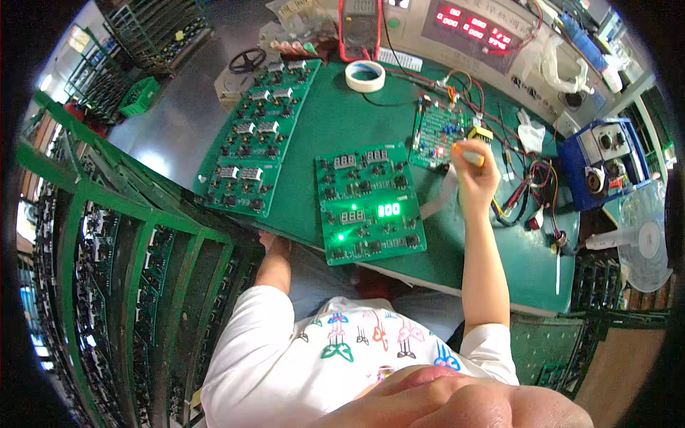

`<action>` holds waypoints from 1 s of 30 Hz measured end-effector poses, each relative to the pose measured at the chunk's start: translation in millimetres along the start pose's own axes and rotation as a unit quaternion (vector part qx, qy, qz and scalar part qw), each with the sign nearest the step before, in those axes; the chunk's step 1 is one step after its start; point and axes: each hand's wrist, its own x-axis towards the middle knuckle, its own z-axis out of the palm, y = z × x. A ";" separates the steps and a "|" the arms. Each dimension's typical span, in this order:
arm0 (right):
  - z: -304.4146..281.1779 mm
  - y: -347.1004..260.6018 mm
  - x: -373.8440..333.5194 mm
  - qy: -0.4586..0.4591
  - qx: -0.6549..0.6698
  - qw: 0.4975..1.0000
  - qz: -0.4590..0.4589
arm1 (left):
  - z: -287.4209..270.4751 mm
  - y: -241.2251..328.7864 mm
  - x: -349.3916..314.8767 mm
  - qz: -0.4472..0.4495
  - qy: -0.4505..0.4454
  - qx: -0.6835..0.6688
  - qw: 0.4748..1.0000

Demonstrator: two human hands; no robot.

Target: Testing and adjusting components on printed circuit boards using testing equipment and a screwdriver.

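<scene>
My right hand (477, 178) is closed around a slim tool with an orange-yellow handle (469, 155); its kind I cannot make out. The tool is over the near right part of a populated green circuit board (434, 128), which has wires at its far side. Left of that hand lies a larger green circuit board (367, 234) with digit displays, one lit green, and two glowing green lights. A pale flat ribbon cable (440, 196) runs between the two boards. My left hand (268, 241) is low at the table's front edge, its fingers mostly hidden.
A long panel of display boards (267, 107) lies on the green table (303, 171) at left. Behind are a tape roll (364, 76), a red multimeter (359, 32) and an instrument with red digits (471, 28). Loose wires and a blue box (603, 162) are right; green racks (135, 214) are left.
</scene>
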 end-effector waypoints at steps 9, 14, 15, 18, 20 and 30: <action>2.2 -8.0 1.6 -0.047 -0.273 0.956 -0.097 | -2.3 -1.9 7.5 -0.003 -0.040 0.042 0.998; -2.1 -2.5 3.4 -0.051 -0.280 0.953 -0.106 | -0.4 -2.2 6.8 -0.007 -0.053 0.043 0.998; -2.5 -2.2 4.2 -0.067 -0.292 0.947 -0.119 | -0.6 1.4 9.7 -0.008 -0.055 0.040 0.998; 1.3 -2.0 3.0 -0.095 -0.308 0.936 -0.139 | 2.6 1.6 8.7 -0.015 -0.058 0.031 0.998; 0.8 -1.8 2.0 -0.120 -0.291 0.940 -0.134 | 2.8 0.2 5.9 -0.016 -0.060 0.027 0.998; 3.5 -1.1 -0.4 -0.165 -0.268 0.946 -0.083 | 2.3 -6.9 9.6 -0.034 -0.054 -0.009 0.998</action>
